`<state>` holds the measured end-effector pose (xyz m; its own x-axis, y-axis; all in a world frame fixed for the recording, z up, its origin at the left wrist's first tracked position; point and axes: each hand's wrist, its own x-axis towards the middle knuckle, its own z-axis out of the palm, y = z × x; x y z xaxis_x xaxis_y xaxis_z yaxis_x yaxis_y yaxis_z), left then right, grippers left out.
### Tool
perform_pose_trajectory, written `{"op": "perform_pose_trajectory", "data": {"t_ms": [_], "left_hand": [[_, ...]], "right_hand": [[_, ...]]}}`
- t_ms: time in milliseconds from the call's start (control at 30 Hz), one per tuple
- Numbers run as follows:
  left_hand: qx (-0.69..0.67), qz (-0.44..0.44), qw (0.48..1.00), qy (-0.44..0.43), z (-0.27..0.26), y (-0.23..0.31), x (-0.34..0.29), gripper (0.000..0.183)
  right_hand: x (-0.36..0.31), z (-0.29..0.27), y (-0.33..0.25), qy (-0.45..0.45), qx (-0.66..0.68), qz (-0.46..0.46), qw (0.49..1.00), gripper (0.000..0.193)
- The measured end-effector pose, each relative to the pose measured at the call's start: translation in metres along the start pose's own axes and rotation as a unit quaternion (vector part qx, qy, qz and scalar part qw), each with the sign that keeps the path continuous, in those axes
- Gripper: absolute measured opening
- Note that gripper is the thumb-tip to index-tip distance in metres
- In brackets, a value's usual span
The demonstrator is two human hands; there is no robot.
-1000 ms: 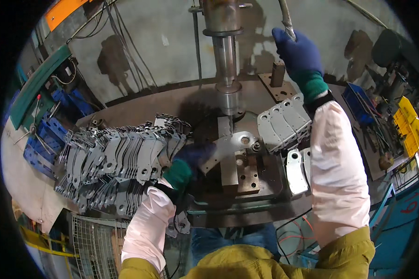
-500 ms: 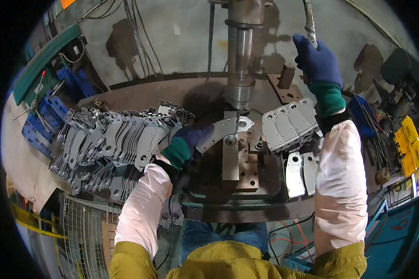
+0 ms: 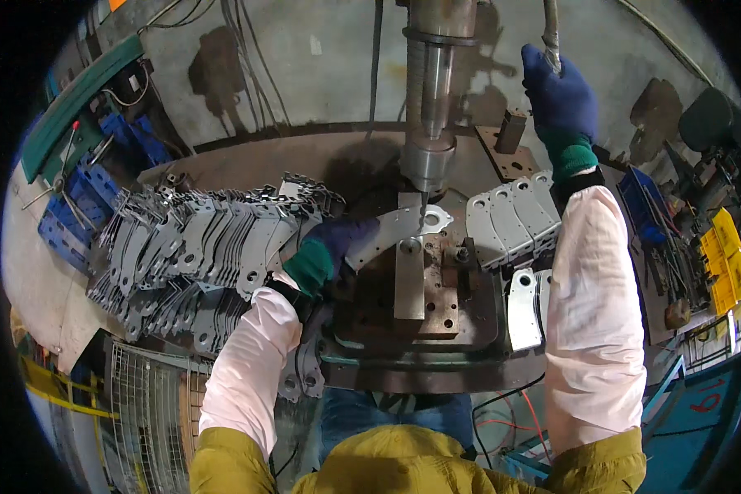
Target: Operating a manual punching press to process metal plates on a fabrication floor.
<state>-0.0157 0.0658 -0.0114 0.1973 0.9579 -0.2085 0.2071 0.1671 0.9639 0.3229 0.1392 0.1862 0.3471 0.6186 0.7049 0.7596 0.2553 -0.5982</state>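
Dark shadows [image 3: 220, 74] mark the grey wall [image 3: 329, 90]; wire mesh [image 3: 144, 403] lower left.

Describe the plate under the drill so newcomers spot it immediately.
Find the upright drill spindle at top centre; follow it down to its bit. The curved grey plate there, unlike the stacked plates on either side, lies alone with the left hand gripping its end.

we hold our left hand [image 3: 337, 237] low, pointing rightward, with the left forearm [image 3: 245, 370] slanting inward; our right hand [image 3: 561, 97] is curled closed, raised farther forward, the right forearm [image 3: 597, 329] extended.
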Motion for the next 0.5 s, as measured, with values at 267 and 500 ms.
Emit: {"op": "perform_pose_trajectory", "data": {"t_ms": [267, 500], "left_hand": [[0.227, 0.348, 0.910, 0.007, -0.021, -0.046, 0.024, 0.040], [0.173, 0.174, 0.969, -0.008, -0.016, -0.042, 0.019, 0.032]], "right_hand": [[0.011, 0.022, -0.011, 0.071, 0.010, -0.015, 0.997, 0.059], [0.027, 0.031, 0.029, 0.151, -0.158, -0.310, 0.925, 0.029]]}}
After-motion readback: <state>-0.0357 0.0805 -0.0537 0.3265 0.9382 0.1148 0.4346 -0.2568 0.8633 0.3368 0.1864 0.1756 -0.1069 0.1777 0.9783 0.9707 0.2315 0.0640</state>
